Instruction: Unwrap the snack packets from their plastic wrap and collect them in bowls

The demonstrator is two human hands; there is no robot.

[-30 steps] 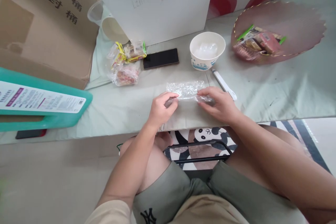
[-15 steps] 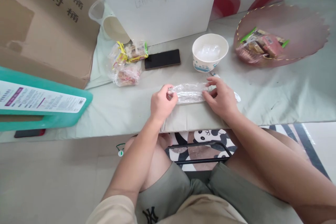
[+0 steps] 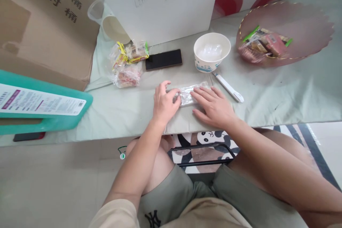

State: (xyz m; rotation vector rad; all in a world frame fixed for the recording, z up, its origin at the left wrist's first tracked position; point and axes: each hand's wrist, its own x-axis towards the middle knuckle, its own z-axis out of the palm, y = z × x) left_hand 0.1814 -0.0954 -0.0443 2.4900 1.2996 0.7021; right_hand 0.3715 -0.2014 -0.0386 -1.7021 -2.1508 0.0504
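Note:
A crinkled strip of clear plastic wrap (image 3: 186, 96) lies on the cloth-covered table in front of me, folded long and narrow. My left hand (image 3: 166, 100) has its thumb and index finger closed around the strip's left end, with the other fingers curled. My right hand (image 3: 211, 106) rests flat on the strip's right part, fingers spread and covering much of it. Just beyond my right hand is a slim white tool (image 3: 228, 87), lying at a slant; its kind is not clear. Behind it stands a white paper bowl (image 3: 208, 67) with clear plastic inside.
A black phone (image 3: 164, 60) lies beside wrapped snacks (image 3: 127, 74). On the right sits a pink bowl (image 3: 307, 39) with packets. A white box (image 3: 171, 10), a cardboard box (image 3: 53, 42) and a clear plastic cup (image 3: 96, 10) stand behind. At left is a teal container (image 3: 64, 124).
My right hand has gone from pinching the strip's right end to lying flat on it, uncovering the white tool. My left hand stays at the left end, its index finger lifted somewhat.

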